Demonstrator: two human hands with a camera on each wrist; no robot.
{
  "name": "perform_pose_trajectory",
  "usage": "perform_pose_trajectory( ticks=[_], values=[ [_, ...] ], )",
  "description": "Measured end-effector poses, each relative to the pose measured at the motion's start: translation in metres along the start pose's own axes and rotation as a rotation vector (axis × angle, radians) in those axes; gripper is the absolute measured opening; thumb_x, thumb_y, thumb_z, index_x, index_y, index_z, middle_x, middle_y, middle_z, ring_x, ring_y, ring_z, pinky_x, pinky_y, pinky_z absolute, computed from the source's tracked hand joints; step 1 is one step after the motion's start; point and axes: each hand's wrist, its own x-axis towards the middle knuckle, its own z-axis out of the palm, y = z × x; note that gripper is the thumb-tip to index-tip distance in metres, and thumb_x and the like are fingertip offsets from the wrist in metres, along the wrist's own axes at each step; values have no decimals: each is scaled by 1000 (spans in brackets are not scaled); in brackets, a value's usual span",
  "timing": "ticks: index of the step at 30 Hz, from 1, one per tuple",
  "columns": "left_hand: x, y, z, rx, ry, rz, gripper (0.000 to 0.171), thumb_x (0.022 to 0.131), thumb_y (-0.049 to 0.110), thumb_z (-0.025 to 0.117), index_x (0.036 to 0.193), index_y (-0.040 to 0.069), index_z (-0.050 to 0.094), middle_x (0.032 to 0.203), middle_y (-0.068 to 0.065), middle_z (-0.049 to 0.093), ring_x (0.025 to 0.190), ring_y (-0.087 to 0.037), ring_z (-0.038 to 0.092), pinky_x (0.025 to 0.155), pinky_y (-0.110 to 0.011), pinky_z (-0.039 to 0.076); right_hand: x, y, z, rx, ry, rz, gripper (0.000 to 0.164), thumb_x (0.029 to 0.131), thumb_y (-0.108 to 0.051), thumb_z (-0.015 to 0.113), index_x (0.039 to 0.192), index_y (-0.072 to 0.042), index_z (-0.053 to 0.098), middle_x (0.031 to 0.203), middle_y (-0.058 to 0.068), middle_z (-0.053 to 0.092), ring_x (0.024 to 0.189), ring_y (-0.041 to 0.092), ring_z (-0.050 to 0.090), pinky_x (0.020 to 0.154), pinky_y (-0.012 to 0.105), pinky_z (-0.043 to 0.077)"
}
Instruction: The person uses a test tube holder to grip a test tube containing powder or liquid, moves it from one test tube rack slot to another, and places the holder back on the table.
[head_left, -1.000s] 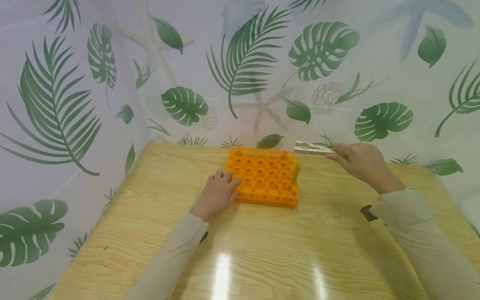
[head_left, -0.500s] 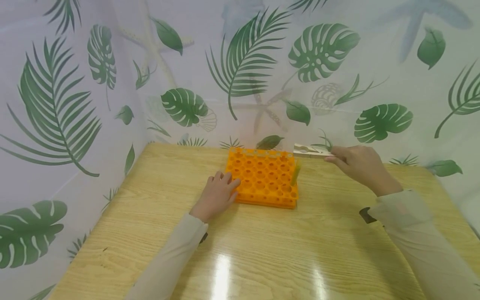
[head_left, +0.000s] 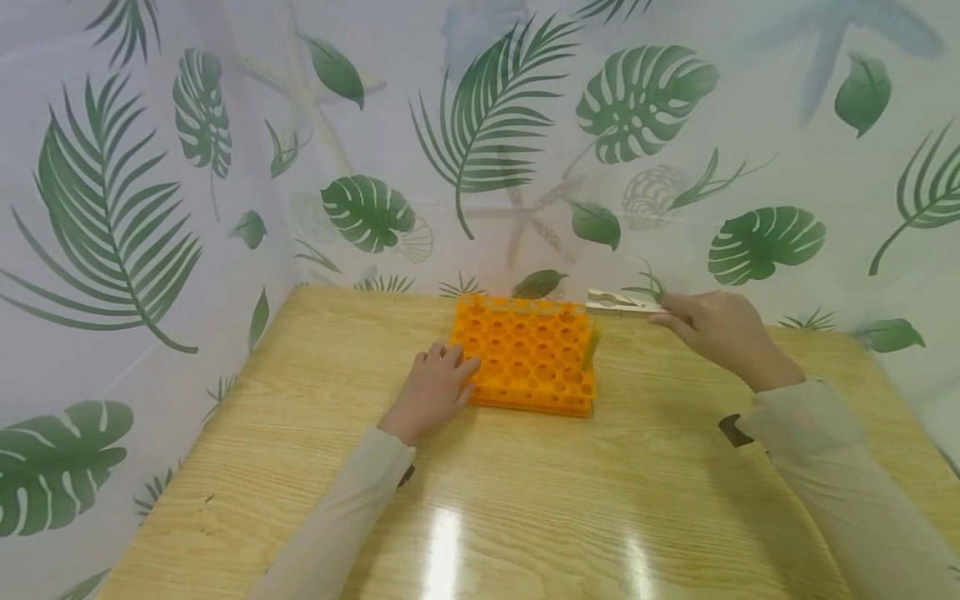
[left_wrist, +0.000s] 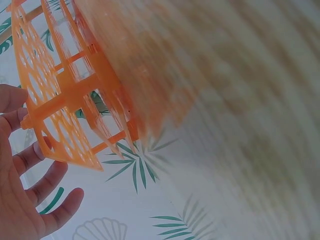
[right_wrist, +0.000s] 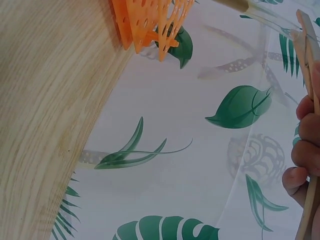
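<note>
My right hand [head_left: 723, 329] grips a wooden test tube holder [head_left: 624, 303], which points left. Clamped in its jaws is a clear test tube [right_wrist: 272, 19] with yellow-green liquid [head_left: 591, 350] in its lower part; in the head view it overlaps the right end of an orange test tube rack [head_left: 525, 398]. The right wrist view shows fingers [right_wrist: 306, 150] curled round the holder's wooden handle [right_wrist: 306, 207]. At the rack's left end, my left hand [head_left: 437, 385] rests with spread, slightly bent fingers. In the left wrist view these fingers [left_wrist: 52, 182] lie at the rack's end panel [left_wrist: 65, 135].
The rack stands toward the back of a wood-grain table [head_left: 525, 500], its rows of round holes facing up. A white sheet with green leaf prints [head_left: 480, 117] hangs behind the table and along its left side. Dark straps [head_left: 737, 429] show at the wrists.
My right hand has lowered the holder and test tube slightly since one second ago, and they have stayed almost still over the last half second. The left hand and the rack have not moved.
</note>
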Motion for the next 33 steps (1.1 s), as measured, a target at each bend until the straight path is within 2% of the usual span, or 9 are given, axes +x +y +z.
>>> perform_pose_trajectory(
  ticks=[13, 19, 25, 33],
  values=[
    [1, -1, 1, -8, 27, 9, 17, 94, 30, 55, 107, 19, 50, 92, -3, 47, 86, -23, 41, 70, -35, 35, -1, 1, 4, 8, 6, 1, 38, 88, -27, 64, 67, -15, 34, 53, -8, 19, 48, 5, 16, 47, 22, 15],
    [0, -1, 2, 3, 15, 2, 18, 95, 31, 54, 108, 19, 50, 94, -3, 48, 87, -23, 42, 70, -35, 36, -3, 1, 5, 18, 2, 2, 41, 93, -40, 54, 67, -16, 34, 53, -9, 19, 48, 5, 15, 47, 22, 15],
    [1, -1, 1, -1, -6, -7, 18, 95, 30, 54, 108, 19, 50, 95, -4, 49, 88, -24, 43, 71, -36, 38, -4, 2, 7, 22, 16, -3, 39, 91, -35, 59, 67, -16, 35, 54, -9, 19, 48, 4, 16, 47, 22, 16],
    [0, -1, 2, 11, -1, -2, 19, 95, 31, 54, 109, 19, 50, 96, -4, 49, 88, -24, 43, 72, -37, 39, -5, 3, 9, 17, 3, 0, 35, 86, -26, 65, 68, -16, 37, 54, -9, 21, 48, 5, 18, 48, 22, 18]
  ],
)
